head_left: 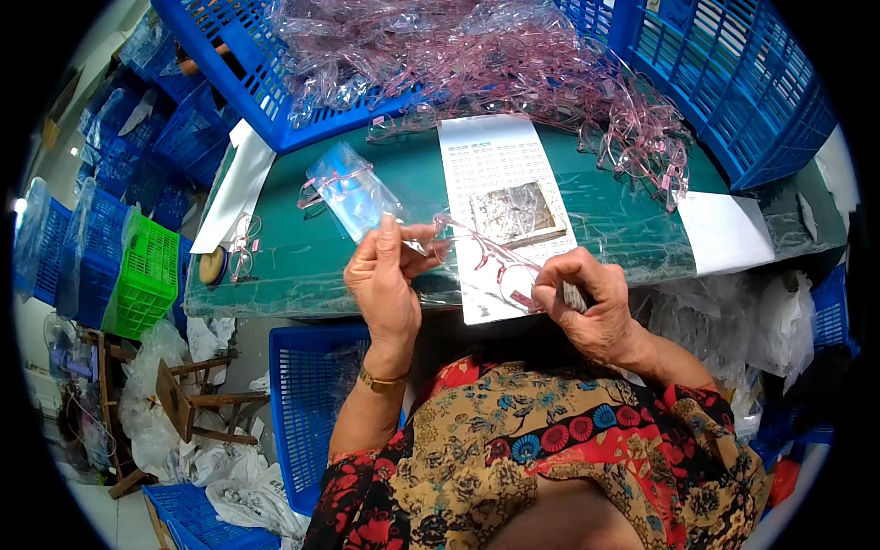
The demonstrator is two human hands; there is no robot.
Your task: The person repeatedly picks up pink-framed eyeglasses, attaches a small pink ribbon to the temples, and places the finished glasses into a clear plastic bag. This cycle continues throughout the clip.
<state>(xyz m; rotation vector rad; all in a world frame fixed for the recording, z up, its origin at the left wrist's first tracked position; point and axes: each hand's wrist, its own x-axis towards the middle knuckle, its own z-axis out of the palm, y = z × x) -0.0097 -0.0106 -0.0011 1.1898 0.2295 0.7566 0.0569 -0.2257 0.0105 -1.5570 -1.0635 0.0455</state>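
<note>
My left hand (390,270) pinches a thin clear plastic bag (422,229) between thumb and fingers, over the front part of the table. My right hand (591,302) grips pink-framed eyeglasses (500,261) by the lens end. The temple tips point toward my left fingers and overlap the bag; whether they are inside it I cannot tell. Something greyish, too hidden to name, shows in the curl of my right hand. Beyond my left hand lies a stack of blue-tinted clear bags (353,197), with another pair of pink eyeglasses (321,186) across it.
A printed sheet (458,160) bears a worn flat block (518,213) on the green table (302,270). Bagged glasses (440,55) heap up at the back between blue crates (733,82). Loose pink glasses (632,137), a round tin (213,266) and a floor crate (293,422) are around.
</note>
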